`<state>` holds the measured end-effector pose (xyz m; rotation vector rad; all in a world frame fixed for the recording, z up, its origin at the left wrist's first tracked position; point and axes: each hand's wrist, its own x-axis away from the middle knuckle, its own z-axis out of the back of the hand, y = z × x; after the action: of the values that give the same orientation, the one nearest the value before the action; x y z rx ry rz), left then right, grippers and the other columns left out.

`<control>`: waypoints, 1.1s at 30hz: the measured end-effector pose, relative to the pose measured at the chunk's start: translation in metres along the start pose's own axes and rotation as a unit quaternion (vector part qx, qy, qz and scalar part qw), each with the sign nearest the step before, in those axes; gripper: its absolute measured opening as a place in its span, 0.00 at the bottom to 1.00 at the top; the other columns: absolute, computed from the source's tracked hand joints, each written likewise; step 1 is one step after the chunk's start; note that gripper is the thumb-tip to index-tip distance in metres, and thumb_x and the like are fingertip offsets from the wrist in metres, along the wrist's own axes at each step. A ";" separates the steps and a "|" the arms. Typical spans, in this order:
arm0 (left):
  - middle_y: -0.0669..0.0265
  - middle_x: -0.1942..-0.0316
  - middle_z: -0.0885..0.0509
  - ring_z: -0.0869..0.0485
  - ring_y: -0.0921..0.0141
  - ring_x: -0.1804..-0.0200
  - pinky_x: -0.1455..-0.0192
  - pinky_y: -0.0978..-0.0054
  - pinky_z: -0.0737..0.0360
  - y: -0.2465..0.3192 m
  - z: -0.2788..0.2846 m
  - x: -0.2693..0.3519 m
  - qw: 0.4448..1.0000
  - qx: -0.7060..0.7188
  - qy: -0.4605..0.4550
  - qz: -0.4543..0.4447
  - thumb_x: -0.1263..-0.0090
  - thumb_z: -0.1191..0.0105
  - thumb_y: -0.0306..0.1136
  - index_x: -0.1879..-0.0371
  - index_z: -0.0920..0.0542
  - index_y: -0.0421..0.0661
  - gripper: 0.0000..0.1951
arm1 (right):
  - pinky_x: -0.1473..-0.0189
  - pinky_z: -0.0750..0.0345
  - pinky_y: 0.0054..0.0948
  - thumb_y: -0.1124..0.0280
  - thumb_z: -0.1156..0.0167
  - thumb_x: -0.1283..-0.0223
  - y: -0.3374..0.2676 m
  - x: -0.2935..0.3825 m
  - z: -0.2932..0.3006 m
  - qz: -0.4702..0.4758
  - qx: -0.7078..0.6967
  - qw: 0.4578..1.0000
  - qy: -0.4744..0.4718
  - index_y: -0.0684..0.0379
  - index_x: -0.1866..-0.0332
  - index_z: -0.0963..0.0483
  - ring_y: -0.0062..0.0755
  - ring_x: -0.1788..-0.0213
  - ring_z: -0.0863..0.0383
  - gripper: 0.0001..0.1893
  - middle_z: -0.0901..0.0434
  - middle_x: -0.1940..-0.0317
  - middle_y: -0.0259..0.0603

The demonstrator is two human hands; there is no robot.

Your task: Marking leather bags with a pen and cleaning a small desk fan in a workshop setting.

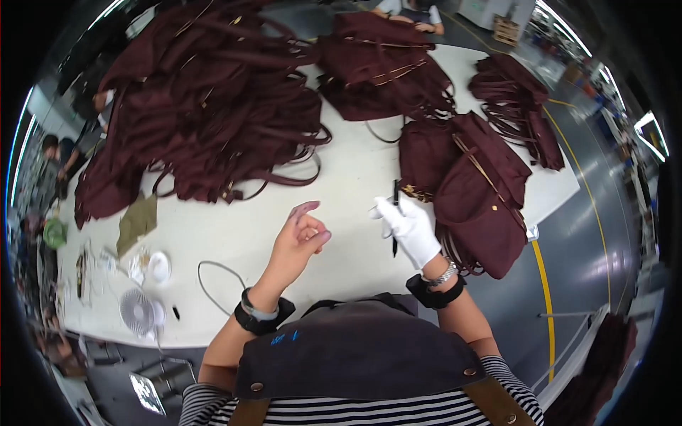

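Note:
My left hand (302,239) is bare, with dark stains on its fingertips. It is held over the white table (346,175), fingers bent and apart, with nothing in it. On my right hand (407,229) is a white glove, and its fingers are closed around a slim black pen-like tool (396,194) that stands out at both ends. Just beyond the glove lie maroon fabric bags (479,197) with gold-coloured zips and thin straps. A large heap of maroon bags (213,106) covers the far left of the table.
More maroon bags (383,69) lie at the back, and others (511,96) at the far right. On the left are an olive cloth piece (137,223), a small white fan (137,311), a black cap-like piece (176,312) and a looped cable (213,262). A person (413,13) is across the table.

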<state>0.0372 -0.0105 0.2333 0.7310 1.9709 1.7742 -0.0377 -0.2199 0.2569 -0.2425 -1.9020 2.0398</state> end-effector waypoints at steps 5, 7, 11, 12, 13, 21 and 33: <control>0.72 0.68 0.26 0.28 0.81 0.69 0.64 0.83 0.28 -0.017 0.017 0.012 0.999 0.011 0.002 0.045 0.33 0.47 0.23 0.42 0.32 0.39 0.20 | 0.72 0.34 0.17 0.61 0.43 0.34 0.014 -0.014 -0.008 -0.009 -0.058 0.997 -0.041 0.61 0.67 0.22 0.14 0.80 0.33 0.14 0.23 0.79 0.31; 0.73 0.68 0.25 0.27 0.81 0.69 0.63 0.83 0.28 -0.026 0.027 0.027 0.997 -0.021 -0.017 0.066 0.33 0.47 0.25 0.45 0.29 0.38 0.17 | 0.71 0.33 0.19 0.56 0.49 0.31 0.012 -0.012 -0.018 -0.027 -0.057 0.996 -0.062 0.62 0.69 0.22 0.15 0.81 0.31 0.20 0.25 0.83 0.33; 0.72 0.70 0.24 0.26 0.80 0.66 0.61 0.82 0.27 -0.054 0.050 0.077 0.994 -0.070 0.033 0.077 0.33 0.46 0.27 0.47 0.27 0.41 0.15 | 0.72 0.33 0.20 0.50 0.57 0.29 0.026 -0.022 -0.039 0.017 -0.077 0.995 -0.060 0.61 0.74 0.23 0.19 0.81 0.31 0.27 0.27 0.83 0.32; 0.72 0.70 0.23 0.25 0.80 0.66 0.61 0.81 0.27 -0.057 0.050 0.083 0.990 -0.106 0.048 0.076 0.33 0.45 0.27 0.48 0.26 0.42 0.15 | 0.73 0.33 0.20 0.50 0.57 0.29 0.028 -0.022 -0.042 0.021 -0.074 0.997 -0.017 0.60 0.74 0.24 0.18 0.81 0.31 0.26 0.27 0.83 0.32; 0.71 0.71 0.22 0.24 0.78 0.65 0.60 0.79 0.26 -0.064 0.051 0.093 0.985 -0.146 0.069 0.066 0.34 0.45 0.28 0.49 0.25 0.43 0.15 | 0.74 0.34 0.19 0.50 0.56 0.29 0.032 -0.022 -0.041 0.024 -0.071 0.997 0.019 0.60 0.73 0.24 0.17 0.81 0.32 0.25 0.27 0.83 0.32; 0.62 0.58 0.18 0.18 0.65 0.62 0.59 0.70 0.22 -0.157 0.129 0.239 0.853 -0.240 0.427 0.181 0.38 0.43 0.34 0.56 0.22 0.43 0.14 | 0.76 0.34 0.18 0.49 0.50 0.33 0.049 -0.022 -0.098 -0.013 -0.101 0.993 -0.062 0.63 0.64 0.24 0.20 0.79 0.30 0.24 0.23 0.74 0.39; 0.53 0.46 0.24 0.28 0.55 0.41 0.40 0.58 0.29 -0.249 0.369 0.283 0.571 -0.447 0.633 0.271 0.39 0.44 0.32 0.45 0.26 0.45 0.21 | 0.77 0.36 0.16 0.51 0.49 0.32 0.043 -0.012 -0.135 -0.048 0.020 0.987 -0.154 0.57 0.70 0.20 0.11 0.79 0.32 0.21 0.24 0.80 0.26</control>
<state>0.0061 0.4379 -0.0431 -0.6329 0.7298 3.8208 0.0150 -0.0997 0.2011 0.1825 -1.9997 2.1471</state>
